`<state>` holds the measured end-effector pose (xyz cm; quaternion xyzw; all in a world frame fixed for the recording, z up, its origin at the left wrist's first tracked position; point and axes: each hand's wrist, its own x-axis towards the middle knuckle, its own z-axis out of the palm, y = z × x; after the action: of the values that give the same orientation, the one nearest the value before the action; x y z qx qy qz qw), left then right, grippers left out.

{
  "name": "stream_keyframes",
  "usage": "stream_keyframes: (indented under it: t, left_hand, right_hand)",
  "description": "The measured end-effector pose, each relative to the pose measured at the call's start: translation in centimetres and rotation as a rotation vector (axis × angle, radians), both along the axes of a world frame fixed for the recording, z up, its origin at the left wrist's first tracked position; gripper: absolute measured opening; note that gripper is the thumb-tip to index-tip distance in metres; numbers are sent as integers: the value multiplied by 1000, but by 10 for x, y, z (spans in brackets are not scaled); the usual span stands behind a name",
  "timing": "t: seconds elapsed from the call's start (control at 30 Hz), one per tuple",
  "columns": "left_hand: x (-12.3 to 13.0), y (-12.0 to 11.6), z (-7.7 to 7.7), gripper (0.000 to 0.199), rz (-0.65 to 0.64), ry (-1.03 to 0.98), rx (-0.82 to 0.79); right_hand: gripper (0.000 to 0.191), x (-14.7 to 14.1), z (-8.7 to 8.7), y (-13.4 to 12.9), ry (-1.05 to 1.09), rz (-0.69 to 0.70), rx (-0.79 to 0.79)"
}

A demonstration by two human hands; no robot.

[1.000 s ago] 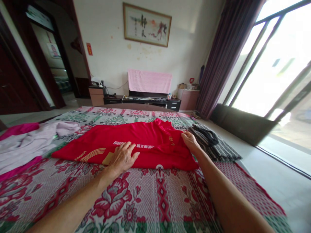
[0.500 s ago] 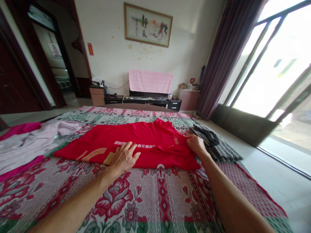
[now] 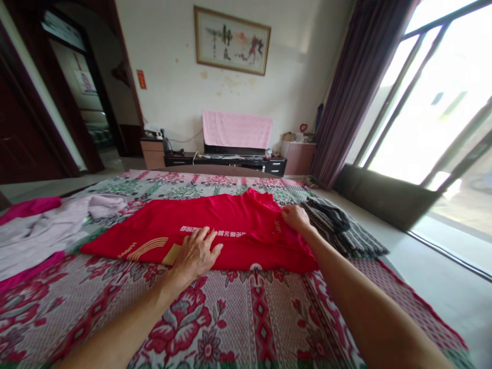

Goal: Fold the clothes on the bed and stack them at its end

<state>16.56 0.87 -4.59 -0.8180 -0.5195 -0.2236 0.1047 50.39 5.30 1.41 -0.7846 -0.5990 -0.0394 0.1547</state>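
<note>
A red T-shirt [image 3: 223,210] with white and gold print lies folded lengthwise across the flowered cover [image 3: 230,312]. My left hand [image 3: 198,251] rests flat on its middle, fingers spread over part of the white lettering. At the shirt's right end, my right hand [image 3: 295,218] has its fingers closed on the red cloth by the far edge. The fingertips of that hand are partly hidden. Just right of it sits a folded dark striped garment [image 3: 346,230].
Pale and magenta clothes [image 3: 61,220] lie loosely at the left. Beyond the cover stands a low black cabinet [image 3: 180,160], with a pink towel [image 3: 238,128] draped over a screen. A purple curtain [image 3: 346,92] hangs beside the large window at right.
My right hand has moved left and slightly away from me along the shirt's right end. My left hand stays flat in about the same place.
</note>
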Motion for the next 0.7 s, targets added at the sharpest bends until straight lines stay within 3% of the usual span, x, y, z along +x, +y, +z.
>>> stream_keyframes:
  t: [0.1,0.3,0.5,0.7]
  left_hand:
    - [0,0,-1,43,3,-10,8]
    - [0,0,-1,43,12,-7,-2]
    - [1,-3,3,45,7,-15,-45]
    - [1,-4,5,44,12,4,-38]
  right_hand:
    - [32,-7,1,21,8,2,-28]
    - [31,-5,-3,49,111,-122,-82]
    - [31,14,-7,57,313,-243,28]
    - [35,27,-11,57,316,-288,74]
